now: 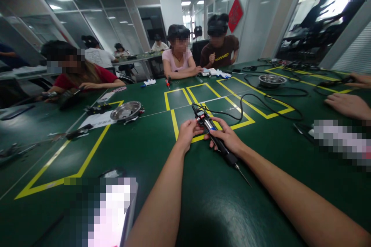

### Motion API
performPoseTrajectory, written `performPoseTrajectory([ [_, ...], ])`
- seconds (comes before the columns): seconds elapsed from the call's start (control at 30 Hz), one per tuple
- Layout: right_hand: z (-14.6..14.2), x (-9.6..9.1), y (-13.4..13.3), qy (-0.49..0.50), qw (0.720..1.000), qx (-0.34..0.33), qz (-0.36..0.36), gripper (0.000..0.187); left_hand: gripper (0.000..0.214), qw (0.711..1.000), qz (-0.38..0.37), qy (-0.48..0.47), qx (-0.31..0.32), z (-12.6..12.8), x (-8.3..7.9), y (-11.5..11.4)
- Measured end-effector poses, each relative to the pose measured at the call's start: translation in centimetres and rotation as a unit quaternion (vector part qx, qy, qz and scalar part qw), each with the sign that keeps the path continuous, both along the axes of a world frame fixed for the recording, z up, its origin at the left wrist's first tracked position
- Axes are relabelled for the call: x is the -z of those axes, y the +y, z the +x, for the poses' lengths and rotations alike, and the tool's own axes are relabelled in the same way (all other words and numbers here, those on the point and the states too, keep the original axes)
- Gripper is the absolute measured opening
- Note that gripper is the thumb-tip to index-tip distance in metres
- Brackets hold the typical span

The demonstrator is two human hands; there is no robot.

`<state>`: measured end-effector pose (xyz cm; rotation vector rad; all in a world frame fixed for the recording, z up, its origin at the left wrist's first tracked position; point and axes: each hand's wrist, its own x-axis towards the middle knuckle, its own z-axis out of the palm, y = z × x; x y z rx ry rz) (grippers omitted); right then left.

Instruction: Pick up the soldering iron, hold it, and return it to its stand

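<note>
**Both hands on the electric screwdriver at centre frame**

Our left hand [188, 130] pinches the upper end of the electric screwdriver [214, 137], fingers closed around its red-marked top. Our right hand [226, 137] wraps shut around the black barrel just below. The tool lies slanted just over the green tabletop [145, 150], its bit pointing toward the lower right of the frame and its black cable [261, 102] looping off toward the upper right. Yellow tape lines [179, 117] box the spot beneath. A steel bowl [125, 110] sits left of centre, a second bowl [271, 80] at upper right. Another person's hand [348, 105] rests at the right edge.
</note>
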<state>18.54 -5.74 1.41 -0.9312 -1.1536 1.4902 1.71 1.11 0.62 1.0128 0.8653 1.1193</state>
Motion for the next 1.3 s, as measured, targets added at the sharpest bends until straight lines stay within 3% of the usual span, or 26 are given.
performPoseTrajectory([
  [0.13, 0.4, 0.0, -0.7, 0.002, 1.0, -0.029, -0.001, 0.072, 0.016, 0.99, -0.037, -0.133, 0.039, 0.2, -0.3, -0.7],
  [0.23, 0.5, -0.1, -1.0, -0.008, 1.0, -0.025, 0.004, 0.075, 0.019, 0.983, -0.052, -0.17, 0.048, 0.1, -0.3, -1.0],
  [0.67, 1.0, -0.1, -1.3, 0.003, 0.999, -0.05, 0.011, 0.074, 0.024, 0.987, -0.033, -0.157, 0.022, -0.2, 0.4, -0.9],
  [1.03, 0.5, -0.5, -2.5, 0.0, 0.998, -0.059, -0.006, 0.089, 0.031, 0.986, -0.012, -0.164, 0.034, -0.5, 0.2, -1.3],
  [1.3, 0.3, -0.8, -3.1, -0.001, 0.999, -0.045, -0.024, 0.091, 0.021, 0.978, -0.034, -0.196, 0.059, -0.7, -0.3, -1.7],
])
